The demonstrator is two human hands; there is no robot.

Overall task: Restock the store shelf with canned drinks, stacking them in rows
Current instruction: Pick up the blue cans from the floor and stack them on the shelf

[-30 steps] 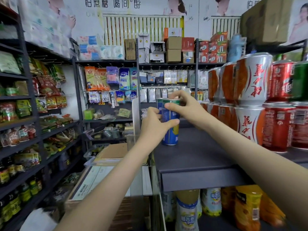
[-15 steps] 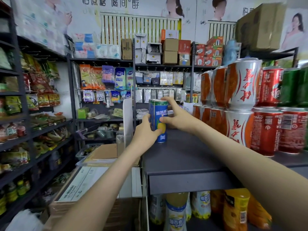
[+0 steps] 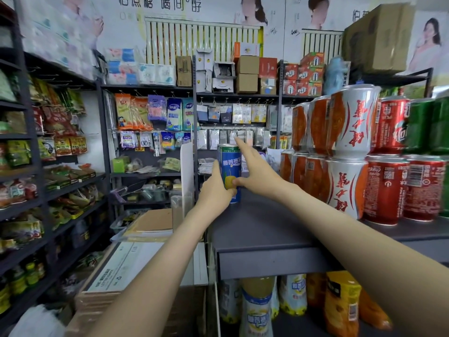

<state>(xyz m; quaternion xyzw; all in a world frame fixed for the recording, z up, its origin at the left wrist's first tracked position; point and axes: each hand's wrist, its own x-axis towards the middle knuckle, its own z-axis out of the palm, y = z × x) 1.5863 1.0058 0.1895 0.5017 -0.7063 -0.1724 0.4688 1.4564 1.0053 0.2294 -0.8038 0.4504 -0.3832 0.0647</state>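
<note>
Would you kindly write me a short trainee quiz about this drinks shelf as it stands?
1. True or false: the blue can lies on its side on the grey shelf.
2. How many tiers high are the red cans stacked? A one, B two, C four.
3. Fill in: the ___ hand grips the blue can's lower part.
Key: 1 false, it stands upright; 2 B; 3 the left hand.

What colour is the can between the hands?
The can is blue, with yellow fruit; head view.

Dark metal racks (image 3: 145,88), postered wall (image 3: 213,8)
</note>
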